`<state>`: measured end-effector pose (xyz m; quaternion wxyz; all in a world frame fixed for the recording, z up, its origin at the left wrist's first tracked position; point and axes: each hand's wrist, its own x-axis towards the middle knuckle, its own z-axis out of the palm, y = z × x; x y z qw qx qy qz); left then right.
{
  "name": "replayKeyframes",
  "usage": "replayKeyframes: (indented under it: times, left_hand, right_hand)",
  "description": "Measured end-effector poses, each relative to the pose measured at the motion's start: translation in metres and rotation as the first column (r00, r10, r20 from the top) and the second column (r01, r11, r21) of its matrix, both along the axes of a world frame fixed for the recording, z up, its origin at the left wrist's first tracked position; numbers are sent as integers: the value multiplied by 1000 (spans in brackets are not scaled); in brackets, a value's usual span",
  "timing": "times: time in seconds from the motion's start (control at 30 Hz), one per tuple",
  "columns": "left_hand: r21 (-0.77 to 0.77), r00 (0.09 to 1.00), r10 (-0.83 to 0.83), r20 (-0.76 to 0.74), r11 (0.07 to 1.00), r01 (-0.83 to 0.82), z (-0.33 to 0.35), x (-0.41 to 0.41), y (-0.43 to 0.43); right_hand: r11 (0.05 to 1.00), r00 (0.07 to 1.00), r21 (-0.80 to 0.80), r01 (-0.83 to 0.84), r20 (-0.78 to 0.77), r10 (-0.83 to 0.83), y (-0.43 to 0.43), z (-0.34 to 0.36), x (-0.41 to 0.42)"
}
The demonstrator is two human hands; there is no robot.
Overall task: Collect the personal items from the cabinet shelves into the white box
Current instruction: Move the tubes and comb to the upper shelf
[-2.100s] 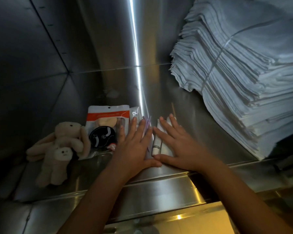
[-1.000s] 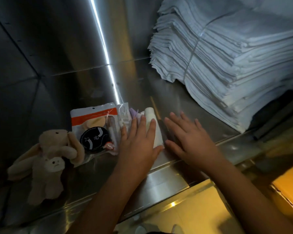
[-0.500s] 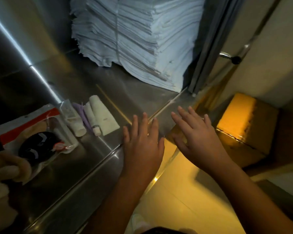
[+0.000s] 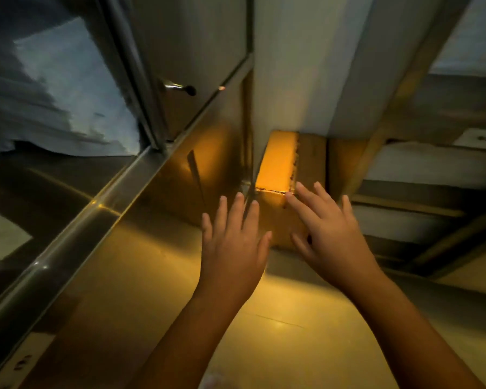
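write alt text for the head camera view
The left hand and right hand are held out open and empty, fingers spread, before a brown cardboard box. At left runs the shiny steel cabinet shelf edge, with a blurred stack of white folded cloths behind it.

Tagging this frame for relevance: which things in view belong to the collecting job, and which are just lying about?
Job: left hand, right hand, both empty; cabinet shelf.
Lying about: stack of white cloths; cardboard box; door handle.
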<state>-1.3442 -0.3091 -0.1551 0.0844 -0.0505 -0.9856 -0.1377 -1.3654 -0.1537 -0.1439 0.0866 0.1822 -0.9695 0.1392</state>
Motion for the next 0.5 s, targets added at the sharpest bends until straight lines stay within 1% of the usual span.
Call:
replayKeyframes:
  times: [0.13, 0.23, 0.37, 0.5]
  left_hand:
    - [-44, 987, -160, 20, 986, 161, -4, 4, 66]
    - [-20, 953, -300, 32, 953, 301, -5, 9, 119]
    - [-15, 876, -481, 28, 876, 482, -3, 16, 182]
    - [-9, 775, -631, 42, 775, 632, -2, 22, 236]
  right_hand:
    - [988, 989, -45, 145, -15, -146, 67, -4, 28]
    - [958, 959, -48, 282, -22, -284, 119, -8, 55]
    - [886, 887, -53, 461, -11, -462, 178, -8, 91]
    - [794, 796, -81, 603, -10, -606, 221, -5, 122]
